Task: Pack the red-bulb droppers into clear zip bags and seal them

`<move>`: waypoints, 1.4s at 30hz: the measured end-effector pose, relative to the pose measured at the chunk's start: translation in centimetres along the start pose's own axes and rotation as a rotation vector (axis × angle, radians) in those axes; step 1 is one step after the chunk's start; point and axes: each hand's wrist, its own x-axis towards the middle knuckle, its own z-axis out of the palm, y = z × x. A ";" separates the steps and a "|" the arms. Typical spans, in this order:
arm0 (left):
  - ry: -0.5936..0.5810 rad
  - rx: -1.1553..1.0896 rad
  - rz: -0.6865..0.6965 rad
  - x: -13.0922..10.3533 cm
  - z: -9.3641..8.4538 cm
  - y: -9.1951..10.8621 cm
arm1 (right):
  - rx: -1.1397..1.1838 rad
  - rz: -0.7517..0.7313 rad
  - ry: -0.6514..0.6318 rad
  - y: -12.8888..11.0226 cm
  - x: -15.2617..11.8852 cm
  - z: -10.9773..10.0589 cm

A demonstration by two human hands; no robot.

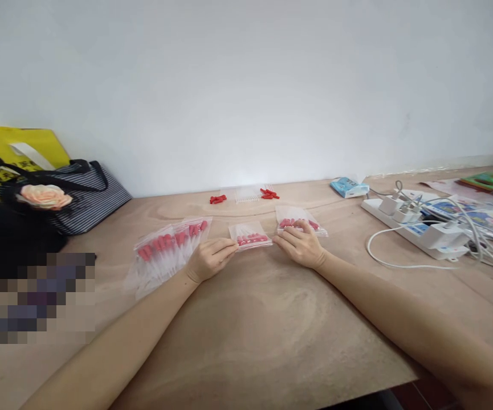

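A small clear zip bag [249,232] with several red-capped pieces in a row lies in front of me, its zip edge facing me. My left hand [212,257] pinches the left corner of that edge. At the opposite corner, the closed fingers of my right hand [301,245] grip the bag. Just behind my right hand rests another zip bag [284,214] with red-capped pieces, partly covered by my fingers. Beside my left hand, several filled zip bags [164,250] overlap in a fanned row, and my left forearm hides part of them.
Toward the wall lie two small piles of red caps [218,199] [269,194], with clear pieces [248,195] between them. A tissue pack [349,187] and a power strip [415,230] with white cables are on the right. Bags [96,199] stand at the left; a blurred patch covers something nearer.
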 end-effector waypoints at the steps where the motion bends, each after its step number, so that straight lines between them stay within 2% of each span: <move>1: 0.002 0.003 -0.005 0.0 0.0 0.0 | 0.005 -0.007 0.002 0.0 0.0 0.1; 6: 0.002 0.004 -0.029 0.1 0.0 0.1 | 0.053 -0.040 0.019 -0.4 0.7 0.5; 12: -0.021 -0.021 -0.050 0.8 0.8 0.5 | 0.089 0.022 0.024 -1.3 1.7 0.4; 16: -0.043 -0.025 0.001 1.5 1.5 0.9 | 0.106 0.042 0.051 -2.6 2.7 0.2; 21: -0.042 0.039 0.115 2.0 1.4 1.2 | 0.127 0.046 0.052 -3.5 3.3 0.3; 26: -0.037 0.089 0.196 2.2 1.2 1.5 | 0.135 0.016 0.066 -3.5 3.4 0.4; 32: -0.026 0.113 0.231 2.5 1.1 1.6 | 0.126 -0.054 0.078 -3.4 3.3 0.4; 42: -0.059 0.160 0.181 1.5 0.8 0.6 | 0.128 0.041 0.023 -2.5 2.4 0.5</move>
